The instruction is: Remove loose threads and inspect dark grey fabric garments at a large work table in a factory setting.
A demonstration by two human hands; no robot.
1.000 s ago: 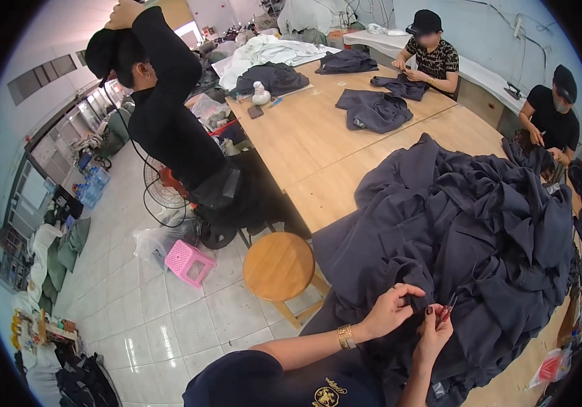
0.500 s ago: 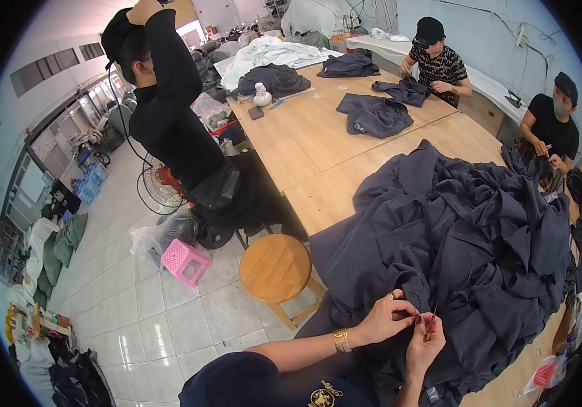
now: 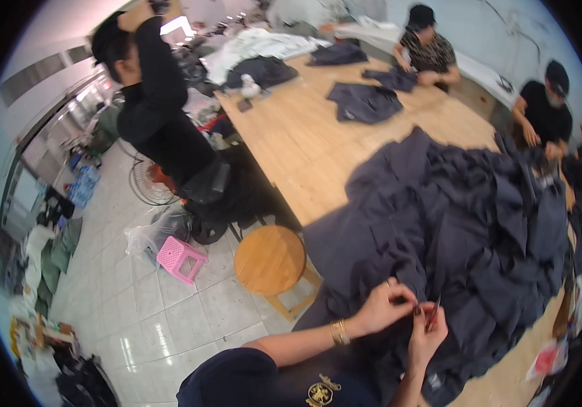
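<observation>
Over one rumpled dark cloth heap (image 3: 467, 224), near right on the wooden table (image 3: 297, 149), one right hand (image 3: 429, 332) grips one slim red tool (image 3: 431, 317); one left hand (image 3: 382, 310) curls beside it (clamped on cloth? I cannot tell).

On my feed I see a wooden stool (image 3: 270, 260), a pink stool (image 3: 181, 258) beside a clear bag (image 3: 143, 234), a fan (image 3: 152, 182), and, blurrily, perhaps blue bottles (image 3: 84, 186).
</observation>
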